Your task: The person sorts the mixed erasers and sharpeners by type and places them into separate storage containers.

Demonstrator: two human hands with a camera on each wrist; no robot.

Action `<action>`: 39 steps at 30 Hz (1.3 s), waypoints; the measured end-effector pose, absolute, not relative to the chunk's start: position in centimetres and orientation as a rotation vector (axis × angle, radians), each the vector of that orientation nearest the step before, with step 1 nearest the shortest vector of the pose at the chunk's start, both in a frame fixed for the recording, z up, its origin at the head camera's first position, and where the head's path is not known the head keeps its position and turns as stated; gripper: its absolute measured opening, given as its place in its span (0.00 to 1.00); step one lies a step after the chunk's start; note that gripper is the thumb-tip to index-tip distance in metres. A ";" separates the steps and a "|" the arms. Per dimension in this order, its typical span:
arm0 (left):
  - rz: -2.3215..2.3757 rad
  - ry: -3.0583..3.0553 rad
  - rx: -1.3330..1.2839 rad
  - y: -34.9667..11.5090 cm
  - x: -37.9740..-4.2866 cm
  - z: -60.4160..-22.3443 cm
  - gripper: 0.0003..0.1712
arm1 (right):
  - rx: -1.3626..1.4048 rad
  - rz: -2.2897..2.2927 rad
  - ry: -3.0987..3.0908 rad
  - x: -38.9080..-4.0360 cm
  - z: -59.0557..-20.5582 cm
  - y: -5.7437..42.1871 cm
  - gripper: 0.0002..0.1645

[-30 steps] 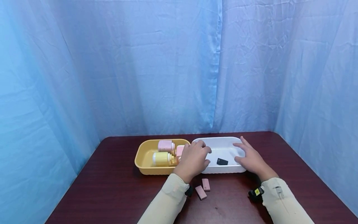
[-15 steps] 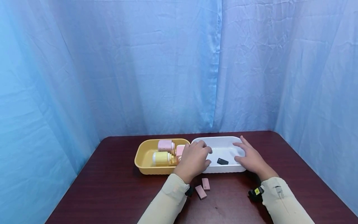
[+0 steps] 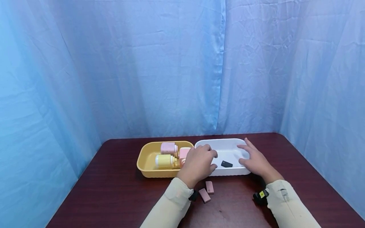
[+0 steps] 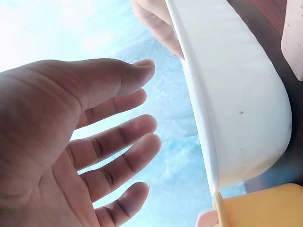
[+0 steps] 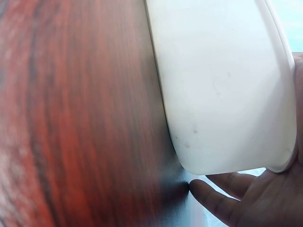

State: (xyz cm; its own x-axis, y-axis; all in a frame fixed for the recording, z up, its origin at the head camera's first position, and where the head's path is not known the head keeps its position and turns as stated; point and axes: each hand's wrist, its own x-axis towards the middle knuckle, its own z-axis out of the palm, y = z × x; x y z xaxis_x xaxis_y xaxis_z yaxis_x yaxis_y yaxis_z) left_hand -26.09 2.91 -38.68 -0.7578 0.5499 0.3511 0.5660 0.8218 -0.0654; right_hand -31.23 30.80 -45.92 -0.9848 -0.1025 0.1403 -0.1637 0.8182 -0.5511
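Note:
My left hand (image 3: 198, 162) is above where the yellow bin (image 3: 151, 173) meets the white bin (image 3: 228, 172), its fingers loosely bent. In the left wrist view the thumb and fingers (image 4: 125, 163) stand apart with nothing between them. My right hand (image 3: 256, 161) is at the white bin's right end, fingers spread. Its thumb and forefinger reach over the rim, while other fingers (image 5: 213, 201) extend outside the end wall in the right wrist view. A small black block (image 3: 226, 164) lies inside the white bin. Two small pink blocks (image 3: 209, 187) lie on the table before it.
Toy-like bottles lie in the yellow bin: a yellow bottle (image 3: 163, 161), a pink bottle (image 3: 168, 148) and another pink one (image 3: 183, 153) partly hidden by my left hand. The dark red table (image 3: 114, 196) ends at blue curtains (image 3: 171, 79) behind and on both sides.
My left hand has edged slightly right over the white bin. My right hand and the loose things stay essentially in place.

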 end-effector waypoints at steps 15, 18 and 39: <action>0.005 -2.630 -0.911 3.3 -25.4 -38.6 0.17 | 0.232 0.882 -2.885 -31.2 -45.9 30.8 0.37; 0.018 -2.628 -0.932 3.4 -25.3 -38.7 0.16 | 0.235 0.884 -2.880 -31.1 -45.7 30.7 0.37; 0.167 -2.649 -0.995 3.8 -23.8 -40.5 0.16 | 0.245 0.902 -2.868 -31.1 -45.8 30.8 0.36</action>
State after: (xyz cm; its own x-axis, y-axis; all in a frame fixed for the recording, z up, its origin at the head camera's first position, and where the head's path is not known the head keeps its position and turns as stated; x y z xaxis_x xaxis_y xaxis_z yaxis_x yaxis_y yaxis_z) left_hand -23.82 3.83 -40.48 -0.7127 0.6585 0.2418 0.6229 0.7526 -0.2134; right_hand -31.06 30.80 -45.82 -0.9790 -0.1166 0.1670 -0.1912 0.8086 -0.5565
